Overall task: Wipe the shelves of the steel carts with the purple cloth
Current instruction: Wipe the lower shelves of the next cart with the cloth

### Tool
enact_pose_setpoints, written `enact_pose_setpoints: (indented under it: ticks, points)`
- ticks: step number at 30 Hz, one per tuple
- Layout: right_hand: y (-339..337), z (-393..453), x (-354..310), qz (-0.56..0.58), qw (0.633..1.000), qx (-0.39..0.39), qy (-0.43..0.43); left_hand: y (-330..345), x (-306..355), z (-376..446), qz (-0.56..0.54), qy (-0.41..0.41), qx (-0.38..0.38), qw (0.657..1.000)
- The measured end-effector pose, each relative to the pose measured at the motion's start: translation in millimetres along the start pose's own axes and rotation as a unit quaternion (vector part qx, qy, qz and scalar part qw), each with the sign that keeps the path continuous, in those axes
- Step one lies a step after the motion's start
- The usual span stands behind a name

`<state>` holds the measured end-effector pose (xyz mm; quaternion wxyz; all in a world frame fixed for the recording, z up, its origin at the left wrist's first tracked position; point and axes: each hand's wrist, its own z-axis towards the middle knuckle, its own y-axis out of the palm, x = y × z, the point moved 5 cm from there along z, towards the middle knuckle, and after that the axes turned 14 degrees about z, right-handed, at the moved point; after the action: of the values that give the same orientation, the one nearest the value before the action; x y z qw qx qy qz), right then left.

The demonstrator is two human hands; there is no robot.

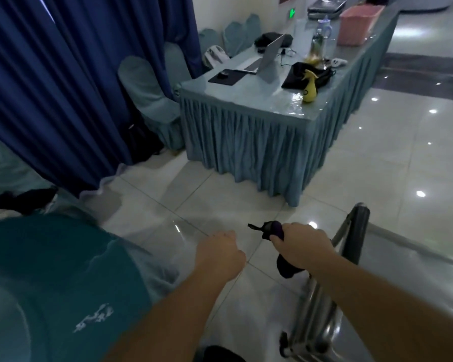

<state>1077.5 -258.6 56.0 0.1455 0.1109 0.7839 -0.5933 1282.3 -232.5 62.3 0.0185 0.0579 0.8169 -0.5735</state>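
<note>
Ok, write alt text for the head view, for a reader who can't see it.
The right hand grips a bunched purple cloth beside a shiny steel cart, while the left hand is curled and holds nothing. Beyond, a yellow spray bottle stands on a grey-blue skirted table.

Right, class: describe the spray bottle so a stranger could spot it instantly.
Find the long table with the pleated blue-grey skirt. On its near end, by the edge facing the open floor, stands the spray bottle, just in front of a black bag. It is the only bright yellow thing there.
</note>
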Motion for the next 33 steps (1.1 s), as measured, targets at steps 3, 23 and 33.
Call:
enact_pose_setpoints:
  ticks: [3, 23, 33]
  points:
    - [-9.3, 31.6, 12.7, -0.009, 1.000, 0.006, 0.019, -14.4, 6.0, 42.3, 0.007, 0.017, -0.015, 1.000]
    - [-57.2, 233.7, 59.8, 0.071, 0.951, 0.085, 0.290, -119.9, 45.8, 356.1, 0.078, 0.273, -0.008, 0.959]
    - [-96.5, 303.6, 154.0, 0.020, 0.953, 0.074, 0.293, -149.5, 144.5, 442.2, 0.122, 0.330, -0.003, 0.936]
